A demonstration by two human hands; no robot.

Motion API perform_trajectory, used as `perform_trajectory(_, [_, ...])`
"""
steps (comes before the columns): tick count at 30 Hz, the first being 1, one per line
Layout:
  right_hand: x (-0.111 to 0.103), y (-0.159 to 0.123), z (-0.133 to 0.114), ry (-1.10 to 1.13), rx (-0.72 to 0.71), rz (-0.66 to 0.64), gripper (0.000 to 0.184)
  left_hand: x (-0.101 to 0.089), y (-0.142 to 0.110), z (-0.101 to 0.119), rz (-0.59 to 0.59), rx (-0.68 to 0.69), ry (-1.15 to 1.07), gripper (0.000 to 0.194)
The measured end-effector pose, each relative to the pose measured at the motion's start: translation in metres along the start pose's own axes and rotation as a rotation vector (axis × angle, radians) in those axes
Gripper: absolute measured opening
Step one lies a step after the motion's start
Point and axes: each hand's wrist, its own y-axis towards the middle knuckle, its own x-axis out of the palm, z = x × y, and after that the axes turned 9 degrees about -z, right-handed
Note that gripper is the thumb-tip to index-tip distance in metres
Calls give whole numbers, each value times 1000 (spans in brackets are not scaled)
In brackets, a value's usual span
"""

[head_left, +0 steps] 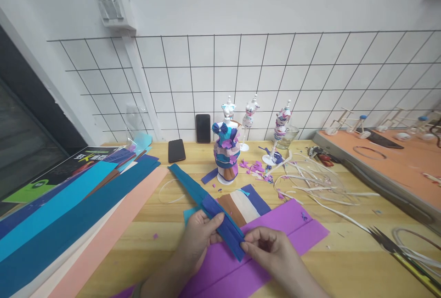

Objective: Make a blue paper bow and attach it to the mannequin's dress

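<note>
My left hand is closed on a folded blue strip of crepe paper, thumb on top. At the strip's lower right end, my right hand pinches its edge between thumb and fingers. A teal band of paper lies along with the blue one and reaches toward the upper left. Beneath both hands is a large purple paper sheet. Brown, cream and blue paper pieces lie just beyond it. Behind them stands a small mannequin dressed in layered paper with a blue bow.
Two more mannequins stand near the wall, by purple scraps. Long paper sheets cover the left side. Two phones, tangled white strips, pliers, tweezers and an orange-topped board are around.
</note>
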Motion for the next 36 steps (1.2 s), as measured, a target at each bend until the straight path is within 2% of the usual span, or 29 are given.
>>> perform_trajectory(12, [-1, 1, -7, 89, 5, -34, 32, -1, 0, 0, -44, 3, -14, 27])
perform_trajectory(18, [0, -1, -8, 118, -44, -54, 41, 1, -1, -1, -83, 0, -15, 19])
perform_trajectory(26, [1, -4, -12, 58, -41, -307, 26, 5, -1, -6, -125, -3, 32, 22])
perform_trajectory(30, [0, -2, -9, 13, -5, -269, 25, 5, -1, -4, -105, 17, 5, 26])
perform_trajectory(36, [1, -2, 1, 20, 22, -223, 24, -2, 2, -3, 3, 21, -23, 18])
